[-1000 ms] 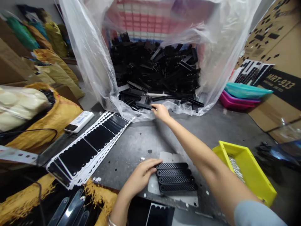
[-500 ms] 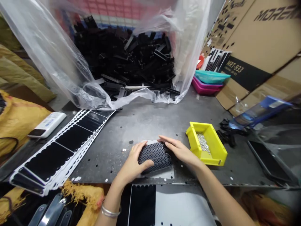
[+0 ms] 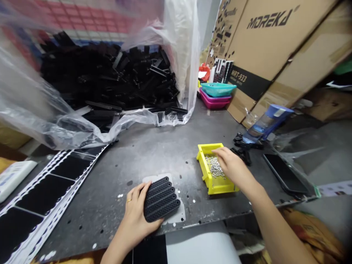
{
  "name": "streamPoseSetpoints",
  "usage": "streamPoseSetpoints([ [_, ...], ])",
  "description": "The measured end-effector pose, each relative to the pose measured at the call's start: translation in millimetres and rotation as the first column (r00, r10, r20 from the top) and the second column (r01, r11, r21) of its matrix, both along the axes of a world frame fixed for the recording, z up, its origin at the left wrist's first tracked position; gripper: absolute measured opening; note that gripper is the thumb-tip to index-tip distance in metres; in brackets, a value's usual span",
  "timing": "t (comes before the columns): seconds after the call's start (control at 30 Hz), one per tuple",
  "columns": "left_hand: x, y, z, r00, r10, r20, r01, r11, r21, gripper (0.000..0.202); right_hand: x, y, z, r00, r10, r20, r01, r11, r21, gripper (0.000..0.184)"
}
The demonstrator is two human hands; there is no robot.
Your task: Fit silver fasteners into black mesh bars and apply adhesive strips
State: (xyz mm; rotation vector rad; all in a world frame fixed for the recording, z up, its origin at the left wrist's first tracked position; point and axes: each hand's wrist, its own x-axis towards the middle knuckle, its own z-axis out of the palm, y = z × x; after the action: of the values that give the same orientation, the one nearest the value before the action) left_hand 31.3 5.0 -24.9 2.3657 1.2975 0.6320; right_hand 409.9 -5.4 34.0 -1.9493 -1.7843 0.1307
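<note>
Four black mesh strips [image 3: 161, 199] lie side by side on a white backing piece [image 3: 176, 216], near the front edge of the metal table [image 3: 154, 154]. The left hand [image 3: 134, 216] rests over their left end, fingers spread and unclenched, with one ring [image 3: 128, 200] on a finger. The right hand [image 3: 233, 167] reaches into one yellow bin [image 3: 206, 179], its fingertips [image 3: 216, 150] among many small silver pieces [image 3: 215, 168]; whether they pinch anything, I cannot tell. The bin sits close to the table's front edge, well apart from the strips, with bare table top between them. Just beyond the right hand lies a small heap of black pieces [image 3: 242, 154]. Farther back, one clear plastic bag [image 3: 181, 47] holds a large uncounted pile of black parts [image 3: 110, 80]. Two stacked bowls [image 3: 218, 89] stand past its right side, and long sheets of black rectangles [image 3: 46, 194] run along the table's left edge.
</note>
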Motion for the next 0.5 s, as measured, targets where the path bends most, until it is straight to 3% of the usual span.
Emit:
streamPoseSetpoints([
  [0.1, -0.3, 0.3, 2.3, 1.0, 0.006, -0.022, -0.006, 1.0, -0.007, 0.1, 14.1, 15.8, -19.3, 0.995, 0.072, 0.063, -0.063, 0.988, -0.138, 0.038],
  [0.23, -0.6, -1.0, 8.4, 0.999, -0.014, -0.037, 0.013, 0.999, -0.037, 0.103, 0.8, 22.3, -41.3, 0.986, 0.134, 0.095, -0.116, 0.977, -0.179, 0.035],
  [0.5, 0.8, -2.0, 12.9, 0.999, -0.021, -0.049, 0.015, 0.995, -0.103, 0.111, 8.5, 30.6, -40.7, 0.986, 0.089, 0.139, -0.07, 0.989, -0.134, 0.026],
])
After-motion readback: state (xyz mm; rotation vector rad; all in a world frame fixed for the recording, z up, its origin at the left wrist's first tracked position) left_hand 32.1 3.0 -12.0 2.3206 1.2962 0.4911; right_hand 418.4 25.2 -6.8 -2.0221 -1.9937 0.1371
